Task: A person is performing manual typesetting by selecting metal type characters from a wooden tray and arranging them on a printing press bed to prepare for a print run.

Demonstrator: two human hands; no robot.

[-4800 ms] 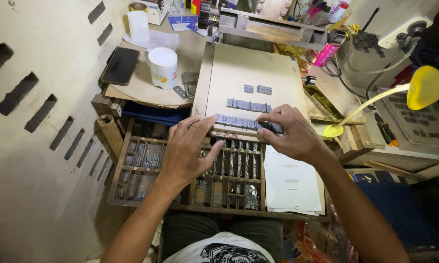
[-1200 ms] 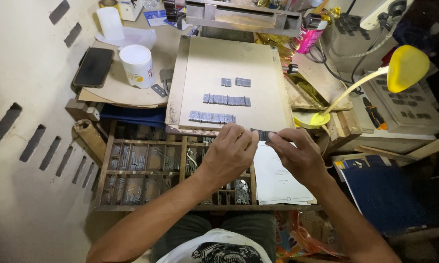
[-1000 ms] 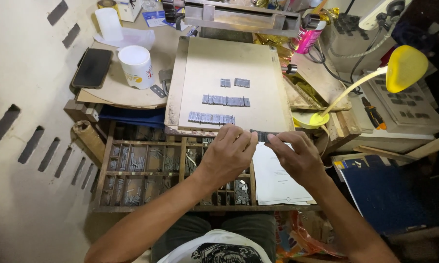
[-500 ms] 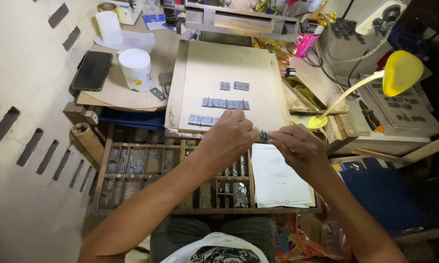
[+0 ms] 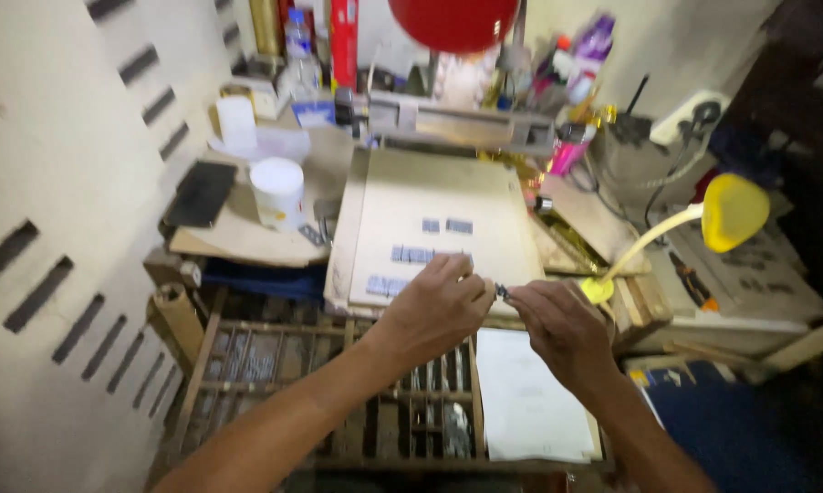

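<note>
Above the near edge of a tan cardboard board (image 5: 448, 196), the left hand (image 5: 434, 306) and the right hand (image 5: 557, 324) meet fingertip to fingertip, both pinched on a small dark metal type piece (image 5: 501, 291) held between them in the air. Each hand's fingers are drawn together on that piece; it is too small and blurred to tell more of its shape. On the board lie 3 short rows of grey type blocks (image 5: 416, 254), the nearest row partly hidden by the left hand. Below the hands sits a wooden compartment tray (image 5: 275, 365) with many narrow slots holding small metal pieces, and a white sheet of paper (image 5: 530, 397) lies just beside it to the right. To the left of the board stand a white cup (image 5: 277, 192) and a black phone (image 5: 200, 194). A yellow desk lamp (image 5: 731, 212) leans in from the right, well apart from the hands.
</note>
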